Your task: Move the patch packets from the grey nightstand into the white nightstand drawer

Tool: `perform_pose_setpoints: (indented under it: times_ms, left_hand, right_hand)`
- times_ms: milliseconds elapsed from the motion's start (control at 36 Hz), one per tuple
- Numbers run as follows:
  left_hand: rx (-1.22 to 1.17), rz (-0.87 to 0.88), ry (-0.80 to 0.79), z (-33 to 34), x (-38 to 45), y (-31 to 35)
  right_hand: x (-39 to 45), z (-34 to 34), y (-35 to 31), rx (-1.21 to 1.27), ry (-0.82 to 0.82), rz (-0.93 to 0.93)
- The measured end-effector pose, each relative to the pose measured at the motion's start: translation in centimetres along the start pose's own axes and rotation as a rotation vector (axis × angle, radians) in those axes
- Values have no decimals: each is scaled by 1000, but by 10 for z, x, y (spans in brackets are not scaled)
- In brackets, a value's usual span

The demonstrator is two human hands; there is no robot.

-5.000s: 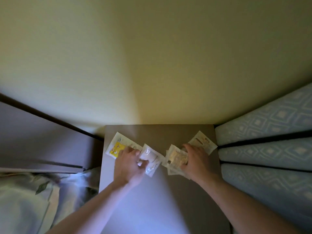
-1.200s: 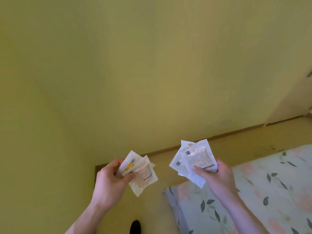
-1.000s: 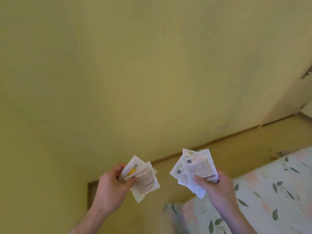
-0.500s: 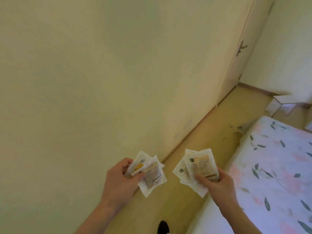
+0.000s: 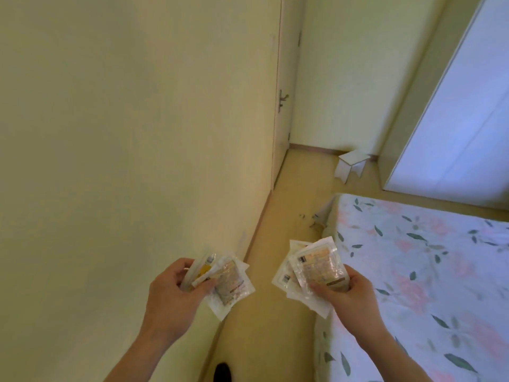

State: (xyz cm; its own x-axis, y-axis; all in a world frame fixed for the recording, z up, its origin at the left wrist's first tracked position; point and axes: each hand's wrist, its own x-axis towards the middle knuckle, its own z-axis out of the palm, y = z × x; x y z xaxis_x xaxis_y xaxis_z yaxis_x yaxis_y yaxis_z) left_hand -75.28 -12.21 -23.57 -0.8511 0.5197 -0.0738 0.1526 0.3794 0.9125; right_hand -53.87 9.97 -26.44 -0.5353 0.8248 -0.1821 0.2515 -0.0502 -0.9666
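The left hand (image 5: 176, 293) holds a small fan of patch packets (image 5: 223, 282), its thumb pressed across their faces and its fingers curled behind them. The packets stick out up and to the right of the grip; the front one is a clear pouch with a beige patch inside, and behind it shows another with a yellow label. Their lower corners hang free below the thumb.

The right hand (image 5: 349, 296) holds a second stack of packets (image 5: 314, 268), thumb laid over the bottom edge of the top pouch and fingers wrapped along its right side. This stack fans out up and to the left of the grip, with the top packet facing the camera and at least two more peeking out beneath it on the left and below. The two bundles sit near each other at about the same height but do not touch.

Both bundles are in the air above a strip of yellowish floor (image 5: 281, 221) that runs between a pale wall (image 5: 124, 133) on the left and a bed with a floral sheet (image 5: 413, 271) on the right. Along the wall further off stands a closed door (image 5: 283, 106) with a handle, and near the far corner a small white stool (image 5: 351, 165) rests on the floor beside a tall white panel (image 5: 454, 119). Neither nightstand is in view.
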Motion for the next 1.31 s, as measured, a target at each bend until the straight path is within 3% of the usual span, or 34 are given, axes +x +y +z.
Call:
perform_pose_setpoints:
  times_ms: [250,667,806,1028,1306]
  left_hand:
    - [-1,157,-262,74,173,37]
    - [133,424,-633,257,339,140]
    - [146,425,-673,318,407,168]
    - [171,404,-625,382,523,213]
    - [105,350,-604,457,688,253]
  right_hand:
    - [87,2,-24,58,309,-5]
    - [194,-74,-7,182,745,135]
    - [282,-105,-9,185,774,160]
    - [444,-143,-50,160,629,154]
    - [641,-154,-97,110,583,89]
